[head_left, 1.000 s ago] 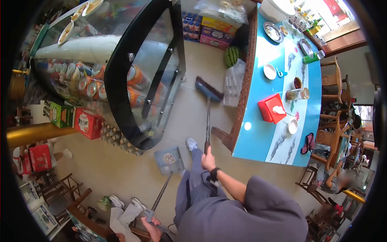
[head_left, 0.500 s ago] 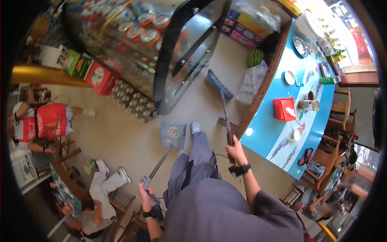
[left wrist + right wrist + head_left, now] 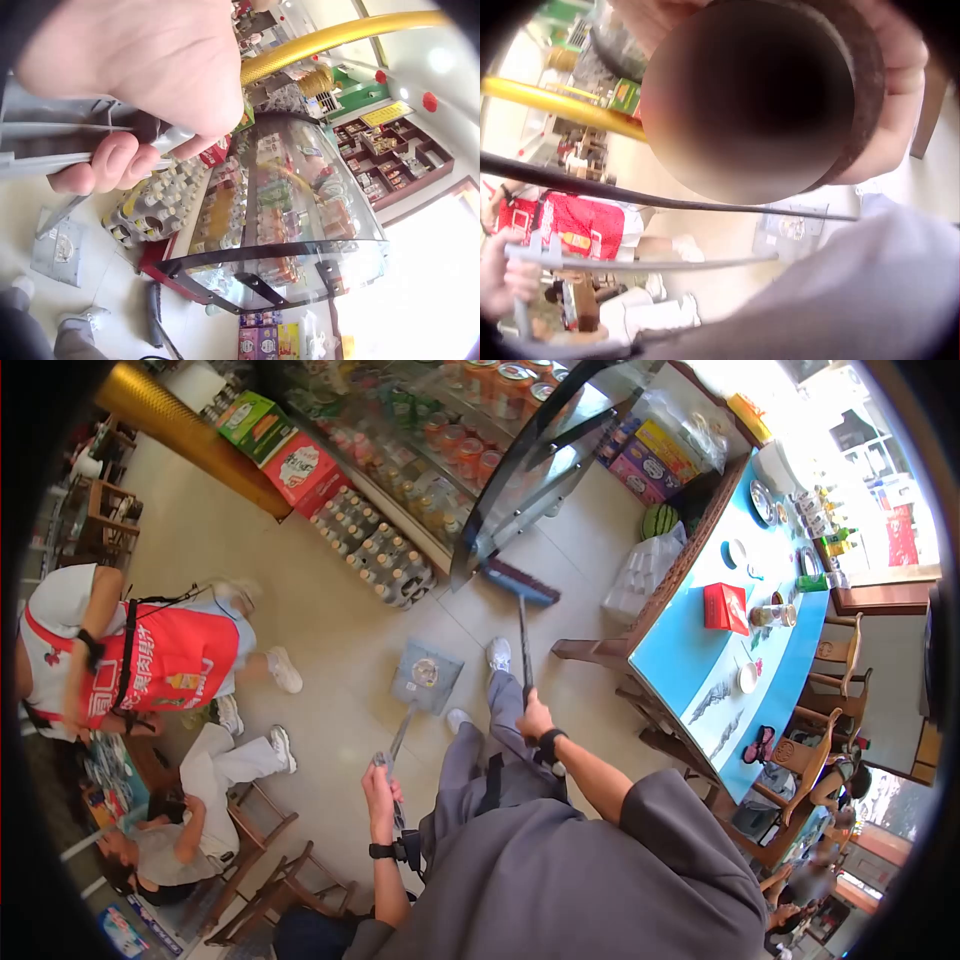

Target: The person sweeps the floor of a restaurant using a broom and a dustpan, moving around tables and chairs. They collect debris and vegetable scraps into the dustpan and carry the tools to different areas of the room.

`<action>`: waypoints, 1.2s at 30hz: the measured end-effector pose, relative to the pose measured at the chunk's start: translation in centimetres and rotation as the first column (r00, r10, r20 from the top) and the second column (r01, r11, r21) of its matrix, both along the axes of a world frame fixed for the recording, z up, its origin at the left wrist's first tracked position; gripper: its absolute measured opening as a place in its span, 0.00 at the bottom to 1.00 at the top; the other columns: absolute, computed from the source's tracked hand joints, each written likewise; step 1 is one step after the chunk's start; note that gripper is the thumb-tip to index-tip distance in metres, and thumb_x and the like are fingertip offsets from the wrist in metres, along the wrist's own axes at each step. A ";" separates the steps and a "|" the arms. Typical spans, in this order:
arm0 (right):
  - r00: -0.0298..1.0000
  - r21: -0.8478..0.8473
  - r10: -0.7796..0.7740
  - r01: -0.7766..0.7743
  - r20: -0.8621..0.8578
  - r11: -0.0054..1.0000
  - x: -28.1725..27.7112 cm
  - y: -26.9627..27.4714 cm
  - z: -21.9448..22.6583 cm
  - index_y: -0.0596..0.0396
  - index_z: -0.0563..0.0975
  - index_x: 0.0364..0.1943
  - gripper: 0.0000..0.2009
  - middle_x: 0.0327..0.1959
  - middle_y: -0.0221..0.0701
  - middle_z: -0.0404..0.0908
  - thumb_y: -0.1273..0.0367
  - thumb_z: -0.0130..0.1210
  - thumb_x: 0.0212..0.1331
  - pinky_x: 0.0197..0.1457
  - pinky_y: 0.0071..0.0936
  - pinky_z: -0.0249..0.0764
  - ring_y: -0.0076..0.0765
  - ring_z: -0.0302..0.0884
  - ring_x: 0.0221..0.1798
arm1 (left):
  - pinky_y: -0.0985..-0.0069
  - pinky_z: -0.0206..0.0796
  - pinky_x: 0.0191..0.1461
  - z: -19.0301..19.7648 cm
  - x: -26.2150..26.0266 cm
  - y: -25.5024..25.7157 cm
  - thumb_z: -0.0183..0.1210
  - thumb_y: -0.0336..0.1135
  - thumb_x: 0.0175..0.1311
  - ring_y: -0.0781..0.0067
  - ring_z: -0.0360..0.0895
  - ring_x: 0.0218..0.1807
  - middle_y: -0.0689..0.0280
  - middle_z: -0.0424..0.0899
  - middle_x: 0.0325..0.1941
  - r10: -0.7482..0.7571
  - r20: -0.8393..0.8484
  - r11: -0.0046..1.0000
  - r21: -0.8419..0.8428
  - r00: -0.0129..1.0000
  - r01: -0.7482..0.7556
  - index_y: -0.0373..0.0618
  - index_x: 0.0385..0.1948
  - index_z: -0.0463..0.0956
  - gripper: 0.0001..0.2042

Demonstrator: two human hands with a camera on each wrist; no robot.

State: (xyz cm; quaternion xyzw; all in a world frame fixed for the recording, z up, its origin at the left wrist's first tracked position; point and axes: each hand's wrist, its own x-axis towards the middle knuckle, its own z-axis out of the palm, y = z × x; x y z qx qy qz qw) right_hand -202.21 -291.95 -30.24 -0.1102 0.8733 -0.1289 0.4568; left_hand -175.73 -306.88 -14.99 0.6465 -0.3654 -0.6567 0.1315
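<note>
My right hand (image 3: pixel 536 717) grips the handle of a broom (image 3: pixel 523 650), its blue head with dark bristles on the floor by the glass case's lower corner. My left hand (image 3: pixel 380 800) holds the long handle of a grey dustpan (image 3: pixel 408 660), which lies on the tiles just ahead of my shoes. Between pan and broom head is a stretch of floor. Fingers curl under the dustpan's grey grip (image 3: pixel 75 161) in the left wrist view. The right wrist view is largely filled by the blurred, round end of the broom handle (image 3: pixel 750 105), with fingers around it.
A glass display case (image 3: pixel 400 440) with cans stands ahead, packs of bottles (image 3: pixel 370 550) beside it. At right is a blue-topped table (image 3: pixel 680 660); a watermelon (image 3: pixel 660 519) and bagged cups (image 3: pixel 645 575) sit near it. A person in a red apron (image 3: pixel 165 660) stands left, another sits below.
The broom head has moved left, from beside the bagged cups to the case's corner. My left hand has come up and forward. The head view has turned, bringing the red-aproned person closer into sight.
</note>
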 end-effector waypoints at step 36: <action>0.989 -0.075 0.128 -0.123 0.071 0.990 -2.0 13.3 16.9 0.54 0.62 0.60 0.33 0.19 0.41 0.76 0.77 0.45 0.39 0.21 0.28 0.72 0.34 0.75 0.16 | 0.84 0.51 0.13 -1.0 3.4 -3.4 0.55 0.46 0.57 0.86 0.56 0.10 0.76 0.60 0.10 -0.292 0.101 0.943 -0.138 0.951 0.304 0.45 0.28 0.66 0.14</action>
